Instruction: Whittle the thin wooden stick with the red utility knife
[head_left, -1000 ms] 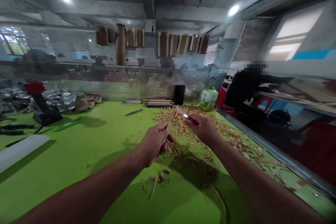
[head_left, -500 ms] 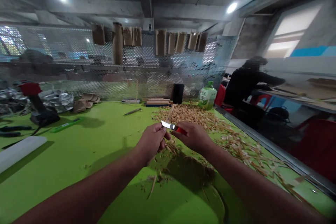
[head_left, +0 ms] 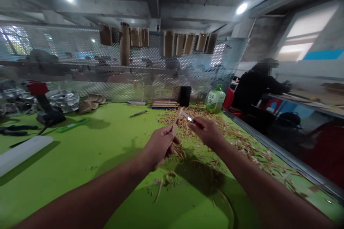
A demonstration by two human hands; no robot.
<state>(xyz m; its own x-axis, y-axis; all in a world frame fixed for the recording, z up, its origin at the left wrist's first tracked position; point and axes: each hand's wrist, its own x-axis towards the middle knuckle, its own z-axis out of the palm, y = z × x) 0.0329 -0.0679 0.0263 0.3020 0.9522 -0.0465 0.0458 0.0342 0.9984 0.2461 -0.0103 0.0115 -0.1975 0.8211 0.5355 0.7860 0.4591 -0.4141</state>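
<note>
My left hand [head_left: 159,146] is closed around a thin wooden stick [head_left: 176,120] that points up and away from me. My right hand [head_left: 206,132] grips a red-handled knife [head_left: 189,118], its blade near the stick's far end. Both hands hover above the green table [head_left: 80,150], over a heap of wood shavings [head_left: 228,136].
A green bottle [head_left: 214,99] and a black box [head_left: 185,96] stand at the back by the perforated metal screen [head_left: 80,64]. Wooden strips [head_left: 163,104], a red tool [head_left: 44,102] and a white bar [head_left: 24,152] lie on the table. Another person [head_left: 258,86] sits to the right.
The knife went from near my left hand's fingers outward along the stick to its tip. My right hand moved up and away.
</note>
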